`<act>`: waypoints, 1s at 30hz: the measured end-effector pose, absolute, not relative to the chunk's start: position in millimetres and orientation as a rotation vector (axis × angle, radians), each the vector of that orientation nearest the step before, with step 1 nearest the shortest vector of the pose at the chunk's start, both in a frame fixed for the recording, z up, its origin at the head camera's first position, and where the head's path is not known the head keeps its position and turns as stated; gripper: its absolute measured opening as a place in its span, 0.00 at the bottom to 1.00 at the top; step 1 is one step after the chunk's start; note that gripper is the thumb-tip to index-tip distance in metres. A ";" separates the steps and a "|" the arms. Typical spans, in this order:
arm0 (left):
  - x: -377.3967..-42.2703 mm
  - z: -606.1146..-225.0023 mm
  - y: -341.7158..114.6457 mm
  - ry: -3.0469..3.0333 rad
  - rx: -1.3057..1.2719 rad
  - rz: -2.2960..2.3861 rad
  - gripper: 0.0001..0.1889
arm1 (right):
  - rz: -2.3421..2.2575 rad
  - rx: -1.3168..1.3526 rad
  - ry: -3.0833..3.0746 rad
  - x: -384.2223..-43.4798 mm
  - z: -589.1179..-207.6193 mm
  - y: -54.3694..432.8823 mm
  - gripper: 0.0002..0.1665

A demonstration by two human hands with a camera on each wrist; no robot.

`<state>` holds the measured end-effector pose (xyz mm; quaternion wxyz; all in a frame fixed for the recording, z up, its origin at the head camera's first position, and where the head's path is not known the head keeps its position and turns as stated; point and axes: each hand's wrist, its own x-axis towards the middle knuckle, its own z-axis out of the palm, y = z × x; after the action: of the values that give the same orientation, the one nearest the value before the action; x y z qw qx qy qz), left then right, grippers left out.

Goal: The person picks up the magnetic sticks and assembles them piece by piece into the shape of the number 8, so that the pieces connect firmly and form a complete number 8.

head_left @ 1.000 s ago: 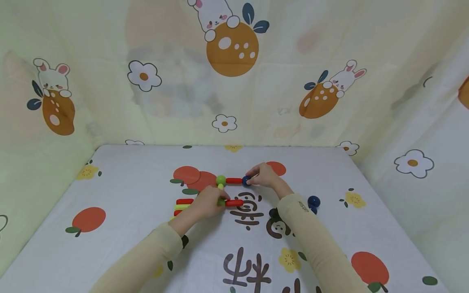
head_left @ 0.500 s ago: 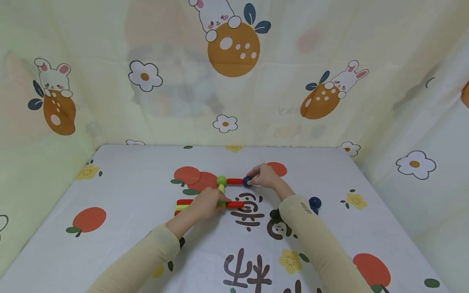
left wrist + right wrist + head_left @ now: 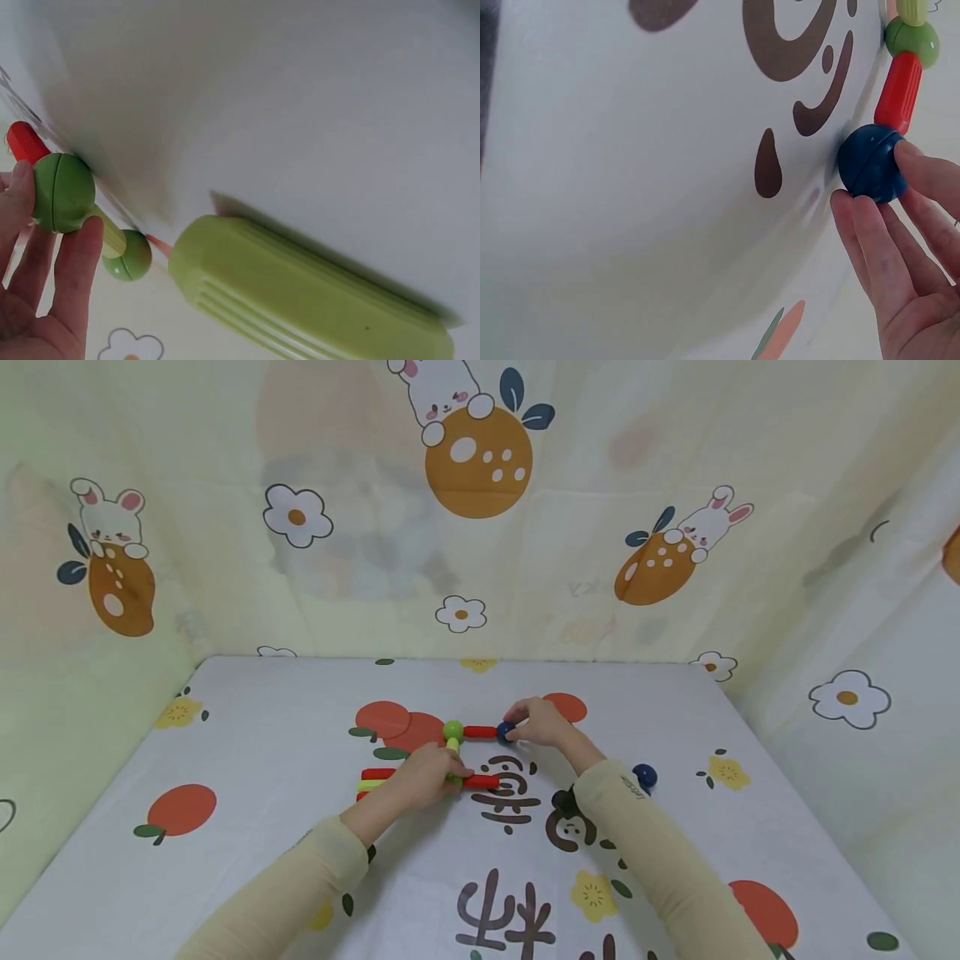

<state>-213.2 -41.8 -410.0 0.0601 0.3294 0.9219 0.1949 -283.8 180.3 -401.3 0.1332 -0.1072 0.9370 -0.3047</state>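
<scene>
My left hand [image 3: 427, 775] pinches a green ball [image 3: 64, 191] between thumb and fingers. From that ball a red rod [image 3: 482, 782] points right, and a yellow-green rod [image 3: 111, 232] links it to a second green ball [image 3: 453, 731] farther back. A second red rod [image 3: 480, 732] runs right from the far ball to a dark blue ball [image 3: 871, 163]. My right hand [image 3: 542, 723] pinches this blue ball with thumb and fingertips. In the head view the left hand hides most of its green ball.
Left of the left hand lie several loose rods, among them a red rod [image 3: 377, 773] and a yellow-green rod [image 3: 307, 292], partly behind the forearm. Another dark blue ball [image 3: 644, 777] lies beside the right sleeve [image 3: 645, 835]. A printed cloth [image 3: 262, 760] covers the table; curtains hang behind.
The near red rod has shifted slightly toward me. My right sleeve now covers more of the loose blue balls beside it. Both hands keep their hold on the same balls.
</scene>
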 end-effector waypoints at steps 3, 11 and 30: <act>-213.3 -410.0 -42.6 2.788 1.002 0.600 0.18 | -0.873 -0.321 2.723 -282.4 -400.3 180.0 0.16; -213.0 -409.9 -43.0 2.795 0.944 0.613 0.17 | -0.879 -0.385 2.746 -274.1 -391.8 186.4 0.22; -209.6 -409.2 -45.7 2.834 0.966 0.592 0.16 | -0.949 -0.511 2.784 -246.1 -375.6 245.1 0.23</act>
<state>-209.6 -45.7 -409.2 0.0448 0.3163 0.9276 0.1937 -246.1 245.1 -375.6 0.0781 -0.1708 0.9297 -0.3169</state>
